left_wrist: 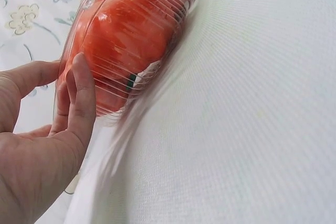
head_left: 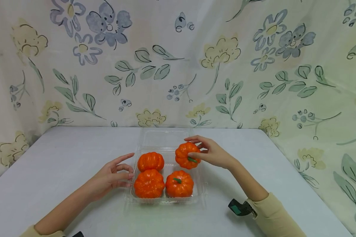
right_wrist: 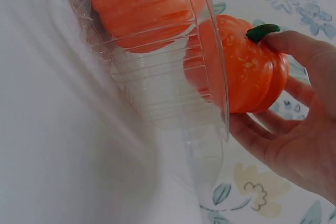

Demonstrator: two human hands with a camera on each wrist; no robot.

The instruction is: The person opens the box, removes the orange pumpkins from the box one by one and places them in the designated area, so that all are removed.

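- Four orange pumpkins are counted: three are set in the box, one is held.
- One clear plastic box (head_left: 169,166) is noted on one white table (head_left: 86,148); its single lid (head_left: 166,137) is laid open at the back.
- Of the three boxed, the back left pumpkin (head_left: 150,161) is touched by the front left pumpkin (head_left: 149,183); the front right pumpkin (head_left: 179,185) is placed beside the latter, one green stem showing.
- One held pumpkin (head_left: 184,154), with one green stem, is gripped between thumb and fingers of the right hand (head_left: 209,152) at the box's back right corner.
- The left hand (head_left: 108,177) is held partly open, fingers loosely bent, against the box's left wall.
- Two beige sleeves (head_left: 277,215) are seen.
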